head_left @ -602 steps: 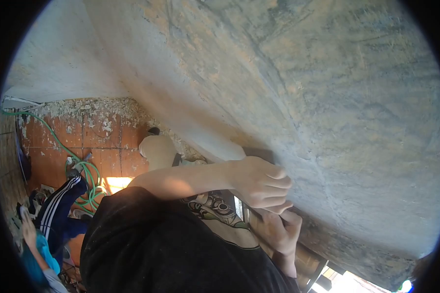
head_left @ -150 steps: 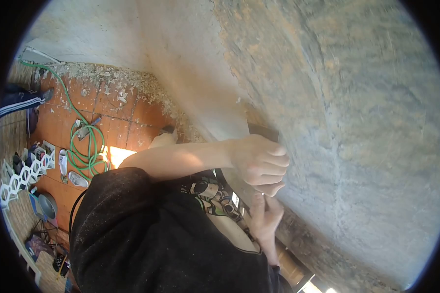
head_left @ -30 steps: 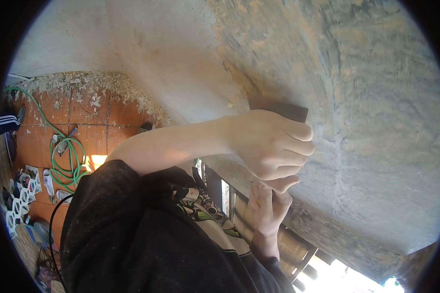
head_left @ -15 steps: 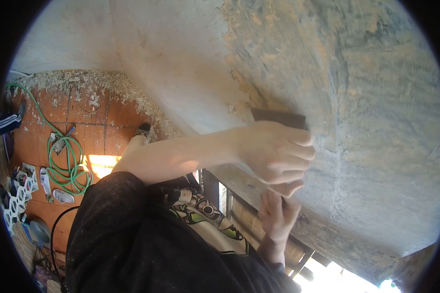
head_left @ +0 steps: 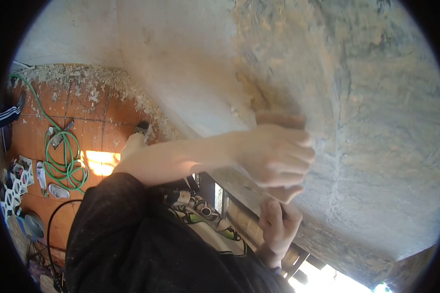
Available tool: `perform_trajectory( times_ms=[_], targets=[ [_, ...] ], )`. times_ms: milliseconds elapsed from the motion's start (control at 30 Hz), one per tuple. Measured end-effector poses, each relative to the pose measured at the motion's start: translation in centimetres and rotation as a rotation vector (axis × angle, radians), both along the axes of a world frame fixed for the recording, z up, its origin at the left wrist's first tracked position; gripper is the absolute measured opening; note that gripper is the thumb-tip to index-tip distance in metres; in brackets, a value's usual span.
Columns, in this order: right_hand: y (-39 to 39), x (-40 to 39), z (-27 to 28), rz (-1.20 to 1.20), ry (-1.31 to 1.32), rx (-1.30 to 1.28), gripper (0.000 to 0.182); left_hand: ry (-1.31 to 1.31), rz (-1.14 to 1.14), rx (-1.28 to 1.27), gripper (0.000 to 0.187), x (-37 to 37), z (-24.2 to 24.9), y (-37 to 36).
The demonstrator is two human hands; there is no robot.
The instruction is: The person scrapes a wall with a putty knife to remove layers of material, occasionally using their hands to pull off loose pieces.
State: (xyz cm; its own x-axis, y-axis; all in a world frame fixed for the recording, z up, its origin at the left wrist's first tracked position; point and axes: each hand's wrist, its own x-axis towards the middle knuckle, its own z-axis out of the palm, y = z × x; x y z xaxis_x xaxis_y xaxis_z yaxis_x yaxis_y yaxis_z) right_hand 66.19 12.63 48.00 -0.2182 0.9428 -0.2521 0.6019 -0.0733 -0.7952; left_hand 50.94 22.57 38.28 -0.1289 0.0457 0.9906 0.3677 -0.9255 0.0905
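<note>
My left hand (head_left: 281, 156) reaches across from the left side with its back to me and its fingers curled in a fist. It is shut on a scraper, whose wide flat blade (head_left: 281, 120) sticks out above the knuckles against the wall-like surface (head_left: 308, 73). The handle is hidden in the fist. The blade looks brownish and blurred by motion. Just below, my right hand (head_left: 278, 224) is closed close under the left thumb. What its fingers hold, if anything, is hidden. Patchy grey and tan areas show around the blade, with a smoother pale area to its left.
Peeled flakes (head_left: 93, 80) litter the orange tiled floor (head_left: 88, 107) along the surface's base. A coiled green hose (head_left: 66, 166), white shoes (head_left: 58, 191) and a metal bowl (head_left: 33, 224) are at left. Another person's striped sleeve or trouser leg (head_left: 9, 116) shows at the far left edge.
The blade has gone from dark to lighter brown and blurred, as its angle shifts slightly. Both hands keep nearly the same place. The view has shifted a little.
</note>
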Motion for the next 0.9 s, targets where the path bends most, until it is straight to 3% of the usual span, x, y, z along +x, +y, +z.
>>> perform_trajectory(
  times_ms=[100, 167, 233, 300, 367, 500, 700, 833, 900],
  targets=[
    [1.6, -0.5, -1.4, 0.082, -0.017, 0.057, 0.028, 0.07, -0.015, 0.007, 0.028, 0.0, -0.3, 0.7],
    [2.2, -1.3, -1.6, 0.087, -0.046, 0.056, 0.028, -0.166, 0.148, -0.009, 0.035, -1.2, -1.3, 1.2],
    [2.6, -1.6, -0.2, 0.07, -0.109, -0.083, 0.017, -0.176, 0.152, -0.022, 0.036, -1.2, -1.0, 0.5],
    [1.7, -1.0, 1.3, 0.108, -0.114, -0.089, 0.019, -0.17, 0.018, -0.049, 0.035, -0.6, -0.2, -0.1],
    [1.3, -0.8, 1.8, -0.025, -0.024, -0.126, 0.021, -0.166, 0.034, -0.003, 0.034, -0.2, -0.3, 1.0],
    [2.2, -1.3, -1.0, 0.056, -0.025, -0.075, 0.024, -0.15, 0.103, -0.01, 0.034, -0.4, -1.8, 1.2],
    [0.2, -1.3, -0.5, -0.012, 0.0, -0.092, 0.026, -0.052, -0.059, 0.019, 0.035, -0.1, -1.3, 0.5],
    [0.3, -2.8, -2.2, 0.141, -0.019, -0.027, 0.022, -0.088, -0.018, -0.045, 0.034, -2.6, -2.4, -0.4],
    [-0.2, -2.0, -1.3, 0.014, -0.009, -0.117, 0.023, -0.094, -0.082, -0.071, 0.034, -0.9, -2.0, -1.1]
  ],
)
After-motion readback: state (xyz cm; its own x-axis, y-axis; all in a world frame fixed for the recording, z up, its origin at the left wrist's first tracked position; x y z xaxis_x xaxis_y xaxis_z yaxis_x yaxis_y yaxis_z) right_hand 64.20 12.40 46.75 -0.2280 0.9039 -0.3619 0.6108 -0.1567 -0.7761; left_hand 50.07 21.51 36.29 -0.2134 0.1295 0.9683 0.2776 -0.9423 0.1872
